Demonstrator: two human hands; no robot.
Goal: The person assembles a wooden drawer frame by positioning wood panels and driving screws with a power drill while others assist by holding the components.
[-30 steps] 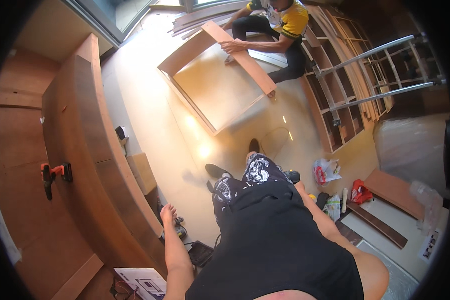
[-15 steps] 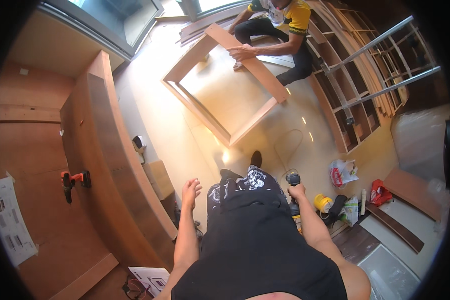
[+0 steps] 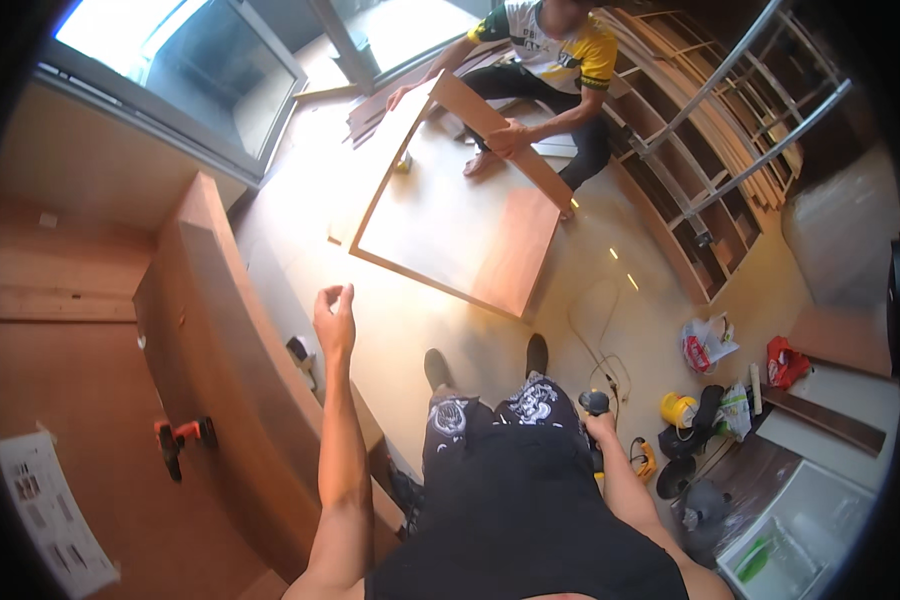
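A pale, glossy floor (image 3: 395,330) spreads from the large glass window (image 3: 205,90) to a wooden shelf unit (image 3: 685,190), with a metal ladder (image 3: 776,147) above it. The wooden frame (image 3: 520,250) is over mid-floor, held by a co-worker (image 3: 560,60) with bent knees. The person's left hand (image 3: 334,318) is near it, its grip apart and empty; the right hand's (image 3: 602,428) grip is clamped on a power tool (image 3: 594,403). At left, an orange drill (image 3: 182,445) lies on reddish wood (image 3: 80,390); at right, a red bag (image 3: 788,362) sits by scattered boards (image 3: 825,418).
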